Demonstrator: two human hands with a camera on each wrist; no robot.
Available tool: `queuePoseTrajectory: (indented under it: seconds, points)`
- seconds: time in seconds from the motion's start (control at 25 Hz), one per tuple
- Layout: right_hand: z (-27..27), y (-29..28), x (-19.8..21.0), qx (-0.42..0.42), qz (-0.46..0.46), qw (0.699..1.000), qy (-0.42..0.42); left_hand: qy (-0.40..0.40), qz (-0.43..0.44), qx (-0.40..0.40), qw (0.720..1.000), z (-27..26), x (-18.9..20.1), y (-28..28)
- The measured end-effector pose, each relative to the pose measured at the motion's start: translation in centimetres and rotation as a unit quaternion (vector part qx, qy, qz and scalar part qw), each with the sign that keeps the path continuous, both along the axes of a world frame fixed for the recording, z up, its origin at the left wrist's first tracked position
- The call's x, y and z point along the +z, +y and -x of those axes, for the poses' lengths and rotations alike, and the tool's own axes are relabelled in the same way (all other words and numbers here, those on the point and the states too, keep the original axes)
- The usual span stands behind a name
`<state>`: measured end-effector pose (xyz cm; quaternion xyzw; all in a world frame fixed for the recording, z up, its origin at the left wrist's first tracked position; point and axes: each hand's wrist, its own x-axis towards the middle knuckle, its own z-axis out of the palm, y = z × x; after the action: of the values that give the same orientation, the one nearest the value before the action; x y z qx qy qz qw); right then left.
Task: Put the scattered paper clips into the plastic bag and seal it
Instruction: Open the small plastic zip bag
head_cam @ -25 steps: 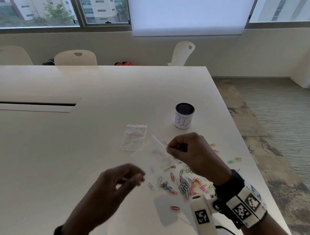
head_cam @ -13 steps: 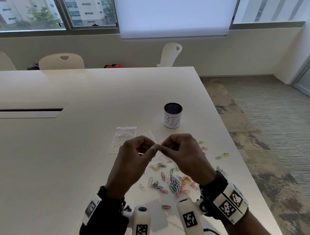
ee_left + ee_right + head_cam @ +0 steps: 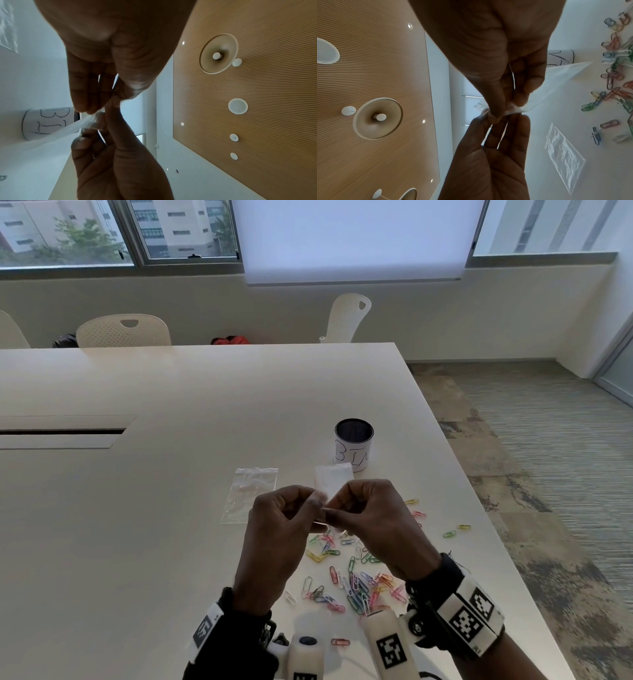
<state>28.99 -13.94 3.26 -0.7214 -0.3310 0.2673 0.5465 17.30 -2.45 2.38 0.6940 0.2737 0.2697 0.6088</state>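
Plastic bag [image 3: 333, 482]: held above the counter [image 3: 171, 508] in front of the paper-wrapped cup [image 3: 353, 445], its near edge pinched by both hands.
Head view: left hand [image 3: 281, 529] and right hand [image 3: 371, 525] meet fingertip to fingertip; a second clear bag [image 3: 250, 494] lies flat to the left; dozens of coloured paper clips [image 3: 356, 583] lie scattered beneath the wrists, four stray ones to the right. Two bags, one cup.
Left wrist view: left-hand fingers [image 3: 89, 94] and thumb grip the crumpled bag mouth; slatted ceiling overhead, unseen from the head.
Right wrist view: right-hand thumb [image 3: 493, 102] and fingers pinch the same edge; the spare bag's creases show.
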Motion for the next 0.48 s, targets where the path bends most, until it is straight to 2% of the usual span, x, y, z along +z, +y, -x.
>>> queuePoseTrajectory:
  seconds: [0.16, 0.36, 0.48]
  points:
    - [-0.8, 0.2, -0.3, -0.005, -0.012, 1.000, 0.021, 0.015, -0.025, 0.007, 1.000, -0.5, -0.6, 0.9]
    - [-0.8, 0.9, -0.8, -0.032, 0.000, 0.997, -0.063, 0.008, -0.061, 0.014, 0.998, -1.2, -1.1, 0.8]
    - [-0.9, 1.2, -0.9, -0.043, -0.017, 0.997, -0.057, -0.004, -0.043, 0.040, 0.998, -1.7, -1.4, 0.7]
